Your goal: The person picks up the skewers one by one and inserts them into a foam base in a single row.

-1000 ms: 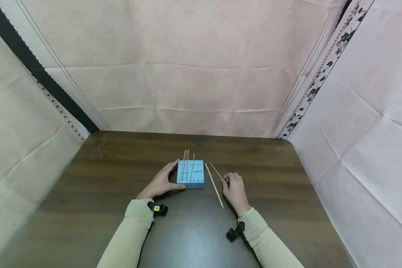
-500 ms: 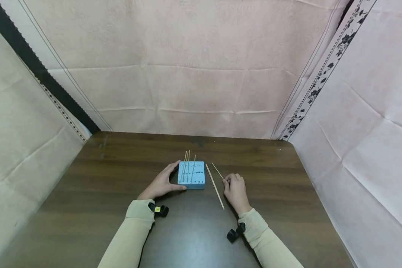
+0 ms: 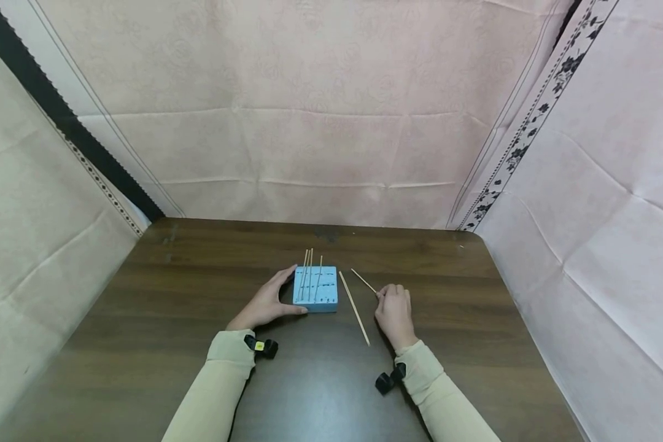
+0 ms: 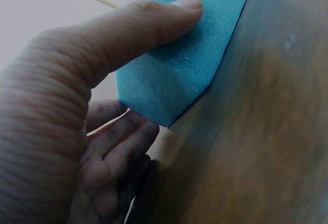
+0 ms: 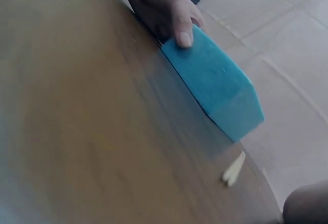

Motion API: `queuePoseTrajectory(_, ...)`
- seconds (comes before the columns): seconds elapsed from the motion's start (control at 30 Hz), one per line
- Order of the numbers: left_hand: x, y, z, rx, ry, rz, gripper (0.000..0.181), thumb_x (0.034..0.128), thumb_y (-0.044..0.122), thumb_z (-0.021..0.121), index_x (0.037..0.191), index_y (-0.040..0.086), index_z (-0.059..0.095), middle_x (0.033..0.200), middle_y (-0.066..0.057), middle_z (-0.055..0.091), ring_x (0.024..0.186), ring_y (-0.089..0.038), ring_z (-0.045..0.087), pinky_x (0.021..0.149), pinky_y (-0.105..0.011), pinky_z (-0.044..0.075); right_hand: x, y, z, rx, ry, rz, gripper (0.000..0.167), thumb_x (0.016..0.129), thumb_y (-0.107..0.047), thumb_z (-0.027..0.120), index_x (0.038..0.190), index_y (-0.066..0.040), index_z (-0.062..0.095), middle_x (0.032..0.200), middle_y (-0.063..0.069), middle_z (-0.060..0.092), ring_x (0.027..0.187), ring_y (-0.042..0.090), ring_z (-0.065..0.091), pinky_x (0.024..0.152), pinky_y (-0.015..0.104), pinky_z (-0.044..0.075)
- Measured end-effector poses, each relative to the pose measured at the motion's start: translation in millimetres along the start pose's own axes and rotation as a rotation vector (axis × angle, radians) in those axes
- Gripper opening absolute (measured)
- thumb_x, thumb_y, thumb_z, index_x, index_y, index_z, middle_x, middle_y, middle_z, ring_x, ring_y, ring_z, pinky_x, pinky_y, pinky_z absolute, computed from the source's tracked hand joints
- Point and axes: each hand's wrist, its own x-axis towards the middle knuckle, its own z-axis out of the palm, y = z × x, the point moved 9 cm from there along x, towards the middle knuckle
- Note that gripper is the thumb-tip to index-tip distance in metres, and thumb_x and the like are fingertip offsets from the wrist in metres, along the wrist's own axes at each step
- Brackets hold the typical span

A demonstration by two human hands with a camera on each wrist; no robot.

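A light blue foam block (image 3: 316, 296) with dark marks on top lies on the table. Several thin wooden sticks (image 3: 311, 258) stand up out of it toward its left side. My left hand (image 3: 266, 302) holds the block's left end, thumb on the near side and fingers at the back; the left wrist view shows its thumb (image 4: 169, 21) on the blue face. To the right of the block, my right hand (image 3: 393, 312) pinches one end of a thin wooden stick (image 3: 363, 280) that slants up and left. Its fingertips are hard to make out.
Between block and right hand, loose wooden sticks (image 3: 355, 308) lie together on the brown table (image 3: 287, 393); how many is unclear. Pale cloth hangs (image 3: 320, 141) stand behind the table's far edge and along both sides.
My right hand has shifted a little to the right, away from the block, and the pinched stick moved with it. The left hand and block stay where they were.
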Motion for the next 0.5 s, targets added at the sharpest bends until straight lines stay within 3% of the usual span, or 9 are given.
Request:
queuePoseTrajectory(0.27, -0.9, -0.2, -0.4, 0.002, 0.006, 0.004, 0.119, 0.0660, 0.066, 0.085, 0.161, 0.027, 0.025, 0.163, -0.007, 0.027, 0.148, -0.035, 0.028, 0.109, -0.066, 0.030, 3.9, 8.9, -3.4, 0.070, 0.013, 0.026, 0.007, 0.097, 0.000, 0.062, 0.091, 0.004, 0.062, 0.082, 0.016, 0.063, 0.075, 0.033, 0.060, 0.072, 0.042, 0.044)
queuePoseTrajectory(0.5, -0.9, 0.7, -1.0, -0.009, 0.004, 0.006, 0.120, 0.0656, 0.065, 0.086, 0.161, 0.027, 0.025, 0.163, -0.008, 0.027, 0.148, -0.035, 0.027, 0.110, -0.066, 0.030, 5.0, 9.3, -3.8, 0.111, 0.012, 0.021, 0.007, 0.096, 0.001, 0.064, 0.093, 0.004, 0.069, 0.086, 0.017, 0.065, 0.081, 0.035, 0.061, 0.074, 0.046, 0.049)
